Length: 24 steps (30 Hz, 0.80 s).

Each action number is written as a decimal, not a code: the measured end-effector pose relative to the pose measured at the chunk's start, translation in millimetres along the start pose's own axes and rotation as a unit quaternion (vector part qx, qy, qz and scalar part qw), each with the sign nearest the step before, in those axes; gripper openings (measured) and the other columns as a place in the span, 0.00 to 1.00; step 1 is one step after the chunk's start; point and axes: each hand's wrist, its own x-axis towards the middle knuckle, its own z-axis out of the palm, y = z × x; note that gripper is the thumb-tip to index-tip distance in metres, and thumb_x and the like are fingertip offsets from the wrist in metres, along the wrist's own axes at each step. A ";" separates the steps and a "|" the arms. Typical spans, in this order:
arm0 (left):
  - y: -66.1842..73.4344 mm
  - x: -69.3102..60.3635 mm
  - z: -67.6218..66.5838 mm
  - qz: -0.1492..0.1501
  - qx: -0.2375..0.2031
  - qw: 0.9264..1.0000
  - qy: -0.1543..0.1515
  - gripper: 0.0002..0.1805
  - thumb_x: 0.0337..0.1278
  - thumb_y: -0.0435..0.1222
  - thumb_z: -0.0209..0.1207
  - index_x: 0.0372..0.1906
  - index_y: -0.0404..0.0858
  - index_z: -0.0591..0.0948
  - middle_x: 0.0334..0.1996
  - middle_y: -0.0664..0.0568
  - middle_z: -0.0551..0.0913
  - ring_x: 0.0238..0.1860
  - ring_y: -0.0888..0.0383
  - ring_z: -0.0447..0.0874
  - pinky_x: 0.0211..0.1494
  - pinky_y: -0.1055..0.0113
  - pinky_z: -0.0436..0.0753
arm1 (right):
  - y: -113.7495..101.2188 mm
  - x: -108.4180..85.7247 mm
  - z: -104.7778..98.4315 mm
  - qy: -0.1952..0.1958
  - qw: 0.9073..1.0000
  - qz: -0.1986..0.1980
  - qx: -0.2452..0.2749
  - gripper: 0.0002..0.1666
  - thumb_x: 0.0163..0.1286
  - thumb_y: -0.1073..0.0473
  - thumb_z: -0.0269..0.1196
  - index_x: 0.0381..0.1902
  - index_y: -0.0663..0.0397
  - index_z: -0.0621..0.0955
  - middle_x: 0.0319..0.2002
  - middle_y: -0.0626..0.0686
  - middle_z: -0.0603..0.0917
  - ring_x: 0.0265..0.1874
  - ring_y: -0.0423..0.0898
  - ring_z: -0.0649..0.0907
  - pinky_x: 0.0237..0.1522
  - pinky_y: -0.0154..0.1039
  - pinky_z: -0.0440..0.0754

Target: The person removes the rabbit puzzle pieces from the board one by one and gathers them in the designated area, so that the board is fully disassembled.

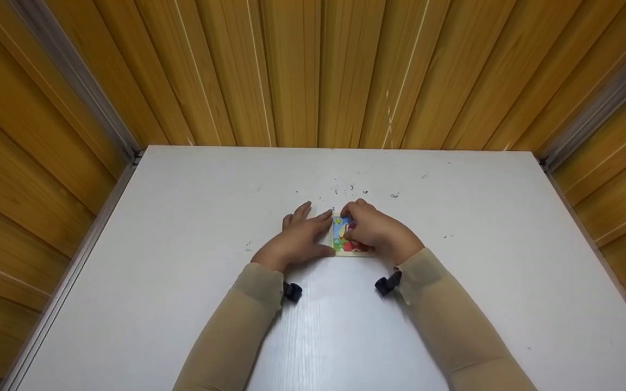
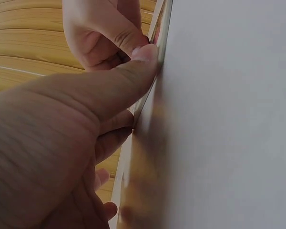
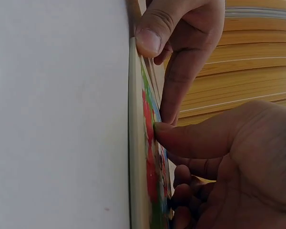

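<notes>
A small flat board (image 1: pixel 339 245) with a pale rim lies on the white table, printed with a bright picture in red, green, blue and yellow. My left hand (image 1: pixel 303 239) holds its left side, thumb at the near corner and forefinger toward the far one. In the right wrist view the left thumb (image 3: pixel 150 40) sits on the board's end. Over the picture, my right hand (image 1: pixel 375 225) touches the printed face with its thumb (image 3: pixel 169 133), the other fingers bent beyond it. That hand covers much of the right part; whether it pinches a loose piece is hidden.
The white table (image 1: pixel 182 217) carries small dark marks (image 1: pixel 352 188) beyond the hands. Wood-patterned panels (image 1: pixel 291 70) rise behind it and at both sides, with grey metal rails (image 1: pixel 74 70) at the corners. A black wrist device (image 1: pixel 292 292) sits by each cuff.
</notes>
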 end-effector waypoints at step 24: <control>-2.8 0.3 0.8 0.005 -0.005 1.000 0.002 0.49 0.70 0.54 0.76 0.89 0.50 0.68 0.92 0.60 0.61 0.97 0.42 0.32 0.94 0.31 0.42 | 6.6 3.9 3.7 0.026 0.999 -0.019 0.012 0.28 0.79 0.63 0.71 0.73 0.56 0.79 0.71 0.60 0.79 0.72 0.58 0.79 0.80 0.60 0.77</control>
